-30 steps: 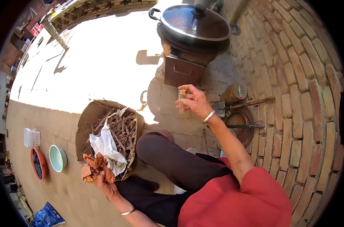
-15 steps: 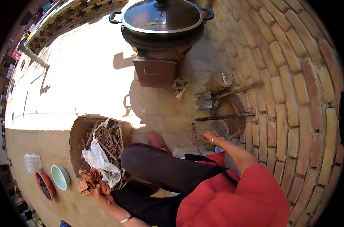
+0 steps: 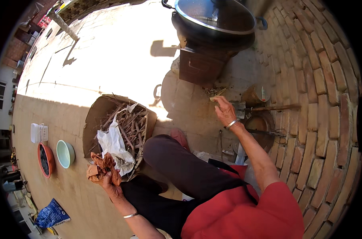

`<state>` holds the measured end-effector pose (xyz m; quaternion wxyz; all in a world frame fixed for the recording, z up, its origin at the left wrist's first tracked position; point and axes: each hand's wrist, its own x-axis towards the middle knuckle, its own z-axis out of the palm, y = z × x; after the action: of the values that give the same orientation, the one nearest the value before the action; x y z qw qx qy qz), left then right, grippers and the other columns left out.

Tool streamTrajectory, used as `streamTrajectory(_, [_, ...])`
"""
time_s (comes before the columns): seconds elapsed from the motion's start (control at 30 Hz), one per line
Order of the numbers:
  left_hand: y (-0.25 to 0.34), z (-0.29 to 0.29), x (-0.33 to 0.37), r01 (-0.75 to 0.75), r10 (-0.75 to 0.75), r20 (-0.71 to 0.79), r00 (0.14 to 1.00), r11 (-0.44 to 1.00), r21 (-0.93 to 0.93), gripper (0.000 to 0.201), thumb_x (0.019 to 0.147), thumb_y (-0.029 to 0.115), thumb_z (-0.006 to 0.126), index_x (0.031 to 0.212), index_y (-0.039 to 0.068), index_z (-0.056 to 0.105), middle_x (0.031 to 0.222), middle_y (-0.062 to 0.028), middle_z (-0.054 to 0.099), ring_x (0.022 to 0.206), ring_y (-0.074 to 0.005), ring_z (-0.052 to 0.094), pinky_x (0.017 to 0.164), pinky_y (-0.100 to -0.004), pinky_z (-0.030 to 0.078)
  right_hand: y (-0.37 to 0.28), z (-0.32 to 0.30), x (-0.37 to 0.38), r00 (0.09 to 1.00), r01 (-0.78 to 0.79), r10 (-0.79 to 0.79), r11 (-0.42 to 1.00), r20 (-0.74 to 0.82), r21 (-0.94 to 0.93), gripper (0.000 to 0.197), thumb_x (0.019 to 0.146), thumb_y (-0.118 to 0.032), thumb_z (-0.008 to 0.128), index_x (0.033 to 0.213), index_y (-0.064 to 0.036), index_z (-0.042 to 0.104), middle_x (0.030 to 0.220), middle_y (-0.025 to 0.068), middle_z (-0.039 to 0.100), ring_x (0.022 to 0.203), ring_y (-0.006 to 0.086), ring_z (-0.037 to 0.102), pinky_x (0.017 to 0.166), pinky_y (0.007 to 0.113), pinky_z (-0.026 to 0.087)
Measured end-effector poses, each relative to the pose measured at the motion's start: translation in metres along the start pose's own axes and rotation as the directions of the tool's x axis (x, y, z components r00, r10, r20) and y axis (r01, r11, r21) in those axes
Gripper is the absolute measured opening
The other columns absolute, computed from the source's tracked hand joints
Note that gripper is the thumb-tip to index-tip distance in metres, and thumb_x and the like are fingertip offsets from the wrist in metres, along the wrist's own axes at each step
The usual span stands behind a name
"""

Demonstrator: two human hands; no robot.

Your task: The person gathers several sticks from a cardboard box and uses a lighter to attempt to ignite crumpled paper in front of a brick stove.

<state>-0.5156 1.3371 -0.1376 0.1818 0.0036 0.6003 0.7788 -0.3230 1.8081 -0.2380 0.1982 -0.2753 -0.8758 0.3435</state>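
My left hand is closed around a crumpled sheet of brown paper, held beside the cardboard box of sticks. My right hand reaches forward over the ground in front of the stove. Its fingers are bent and a little apart, with their tips at a pale, dry scrap; contact between them is hard to make out. Dark debris lies just beyond, below the stove's brown metal door. A wide pan with a glass lid sits on the stove.
Sticks and a white plastic bag fill the cardboard box at my left. A small shovel and a round container stand by the brick wall. Farther left are a green basin and an orange basin.
My right hand has moved forward from beside the tools to the pale scrap near the stove. My left hand still holds the brown paper. The view has shifted left.
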Motion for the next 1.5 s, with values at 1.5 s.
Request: streamTrajectory(1.5, [0.060,-0.092,-0.007,-0.321,0.201,-0.439,0.876,0.921,-0.219,0.051,0.081,-0.002,0.051,0.130,-0.008,0.045,0.116,-0.0195,0.062,0.098,-0.0286,0.067,0.072,-0.0352,0.060,-0.228,0.149,0.077,0.681,0.114,-0.211,0.976,0.701,0.184,0.044,0.089,-0.029,0.058,0.117,0.0053,0.059,0.103,0.0223,0.066,0.097,0.0299,0.064,0.086,0.035,0.050])
